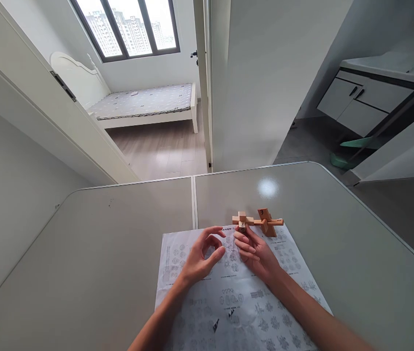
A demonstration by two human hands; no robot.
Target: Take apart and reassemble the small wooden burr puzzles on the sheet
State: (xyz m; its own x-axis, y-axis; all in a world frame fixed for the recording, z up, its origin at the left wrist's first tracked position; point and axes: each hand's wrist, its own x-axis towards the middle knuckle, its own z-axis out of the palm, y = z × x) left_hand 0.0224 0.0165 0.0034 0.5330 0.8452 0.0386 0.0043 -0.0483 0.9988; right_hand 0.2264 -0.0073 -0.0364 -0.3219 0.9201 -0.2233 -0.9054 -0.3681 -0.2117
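The right hand [260,256] is pinching the light wooden cross [242,221] at its lower, marked block, near the far edge of the printed sheet [207,324], while the left hand [200,261] is curving beside it with thumb and fingers parted, gripping nothing. The reddish wooden cross [265,224] is sitting just right of the light one, its near bar seeming to meet or overlap it; whether the two are touching or joined, the view is not showing clearly. Because only fingertips are appearing to carry the hold, a slip could be letting the light cross tip or drop, and a loose bar could be sliding out if the grip is pressing unevenly. A careless sideways push could be knocking the reddish cross over, since it is standing so close; it is also what is blocking free movement to the right. The sheet is lying under both forearms, so a dragging arm could be shifting it. Around them, the grey table [101,273] is stretching widely, with a wall [265,92] rising beyond, a bed [156,120] showing through the doorway, and a white cabinet [366,105] standing far right.
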